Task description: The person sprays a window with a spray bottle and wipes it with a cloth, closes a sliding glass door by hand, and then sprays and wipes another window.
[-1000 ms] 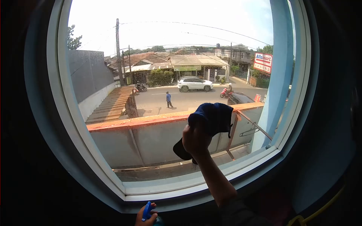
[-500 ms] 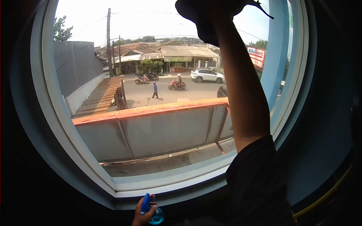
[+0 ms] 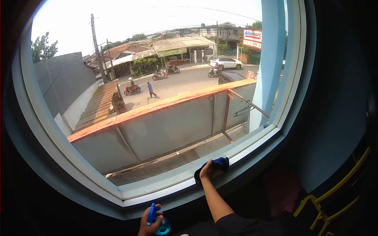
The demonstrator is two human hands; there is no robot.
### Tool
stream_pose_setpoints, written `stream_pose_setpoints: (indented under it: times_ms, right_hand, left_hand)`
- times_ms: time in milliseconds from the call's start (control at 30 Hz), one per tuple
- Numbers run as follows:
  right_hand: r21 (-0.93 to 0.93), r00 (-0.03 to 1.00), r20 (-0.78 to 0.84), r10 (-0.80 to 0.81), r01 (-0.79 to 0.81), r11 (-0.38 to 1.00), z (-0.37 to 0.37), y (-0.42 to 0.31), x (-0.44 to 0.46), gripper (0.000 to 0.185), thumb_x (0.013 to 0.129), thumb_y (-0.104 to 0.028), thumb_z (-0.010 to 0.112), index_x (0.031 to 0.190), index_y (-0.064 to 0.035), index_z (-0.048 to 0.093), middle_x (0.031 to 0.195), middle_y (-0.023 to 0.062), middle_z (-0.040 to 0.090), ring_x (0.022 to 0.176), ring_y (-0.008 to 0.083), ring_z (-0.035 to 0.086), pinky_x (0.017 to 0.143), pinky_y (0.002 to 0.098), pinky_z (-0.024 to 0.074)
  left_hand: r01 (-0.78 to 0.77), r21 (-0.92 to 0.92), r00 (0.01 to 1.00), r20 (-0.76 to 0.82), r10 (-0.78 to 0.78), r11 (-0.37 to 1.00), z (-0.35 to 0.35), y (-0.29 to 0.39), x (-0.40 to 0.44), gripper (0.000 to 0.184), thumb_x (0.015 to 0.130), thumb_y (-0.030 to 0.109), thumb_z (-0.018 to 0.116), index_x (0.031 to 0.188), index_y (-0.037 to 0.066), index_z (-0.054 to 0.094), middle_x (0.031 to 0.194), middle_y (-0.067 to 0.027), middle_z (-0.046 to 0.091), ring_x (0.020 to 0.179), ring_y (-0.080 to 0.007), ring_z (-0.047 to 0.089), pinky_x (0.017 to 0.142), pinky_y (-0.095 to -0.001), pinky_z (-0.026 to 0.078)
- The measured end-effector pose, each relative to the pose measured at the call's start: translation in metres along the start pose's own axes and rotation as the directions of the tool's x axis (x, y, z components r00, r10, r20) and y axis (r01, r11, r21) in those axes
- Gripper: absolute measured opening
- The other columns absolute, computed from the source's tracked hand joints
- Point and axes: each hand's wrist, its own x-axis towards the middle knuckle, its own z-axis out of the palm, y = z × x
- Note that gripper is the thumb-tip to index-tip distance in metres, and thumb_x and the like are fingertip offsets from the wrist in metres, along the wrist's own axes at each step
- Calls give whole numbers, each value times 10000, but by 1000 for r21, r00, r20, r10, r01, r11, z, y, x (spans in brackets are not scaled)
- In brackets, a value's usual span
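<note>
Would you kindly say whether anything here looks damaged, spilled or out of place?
Yes, two things: the window glass looks speckled, as if dirty, and the orange ledge outside looks patchy and worn. I see no spill around the spray bottle in the left hand, though it is dark there.

– What is the spray bottle (image 3: 163,227) made of?
– Translucent, glossy plastic, with a smooth plastic trigger (image 3: 151,214).
– And the cloth (image 3: 221,163)?
– Matt, soft-looking fabric.
– The window frame (image 3: 161,185)?
– Smooth, with a slight sheen; its glass pane (image 3: 122,70) looks speckled.
</note>
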Motion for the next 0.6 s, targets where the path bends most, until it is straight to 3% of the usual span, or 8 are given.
stream_pose_setpoints:
  times_ms: [100,267,400,433,500,533,567,600]
  right_hand:
    - [165,970,37,241,-244,956,-5,-40,10,816,1049,-506,235,1521,106,-28,1615,298,-84,1518,386,-47,1213,457,-71]
    - [118,975,-148,-167,186,975,-27,-156,93,703,1073,-430,237,1496,128,173,1589,310,146,1487,404,125,1209,484,19]
    - [18,604,-431,-671,749,663,-64,-359,192,554,1065,-344,345,1433,70,324,1508,281,284,1419,397,265,1188,495,142]
    - [-454,462,-404,-790,648,611,-64,-417,223,426,1042,-285,377,1287,53,462,1371,270,424,1312,405,379,1144,519,213]
    - [-355,-16,-635,-772,894,274,-80,-558,261,285,968,-248,467,993,0,605,1023,211,616,1040,379,556,975,533,355]
    - [-726,-133,-328,-935,669,160,-101,-616,269,195,909,-203,530,819,-46,604,777,154,618,818,328,599,812,519,424]
    - [-547,-241,-627,-741,813,198,-128,-671,244,143,853,-131,561,719,-82,571,616,114,555,662,287,572,676,493,432]
    - [-525,46,-497,-867,779,343,-142,-709,242,249,903,-277,518,996,-55,581,905,137,595,876,306,593,806,491,451]
  left_hand:
    - [36,-52,999,-1,-36,998,5,2,-5,561,849,19,696,1374,12,499,1309,-138,592,1030,-211,674,862,-326,532]
    - [-245,135,969,8,246,960,9,-44,5,584,914,-38,639,1455,0,423,1324,-121,586,1008,-141,621,788,-267,541]
    - [-121,65,992,50,118,990,22,-35,17,558,917,4,658,1433,-4,448,1288,-107,609,966,-137,624,775,-265,541]
    - [7,37,997,81,-10,999,26,-29,23,556,915,29,670,1427,-8,455,1271,-107,621,971,-143,631,780,-269,543]
    - [-153,172,988,30,150,973,41,-38,39,583,898,67,692,1420,-34,454,1277,-145,627,1032,-193,651,835,-310,550]
    - [-158,154,987,43,153,975,49,-44,49,591,896,65,691,1425,-36,449,1295,-152,618,1053,-202,647,865,-323,543]
    - [-161,136,987,52,155,978,56,-62,59,598,893,63,689,1430,-37,444,1314,-160,609,1074,-212,643,896,-337,537]
    - [-197,242,980,17,199,950,62,-95,71,619,889,51,683,1447,-29,427,1357,-165,587,1130,-231,626,954,-350,510]
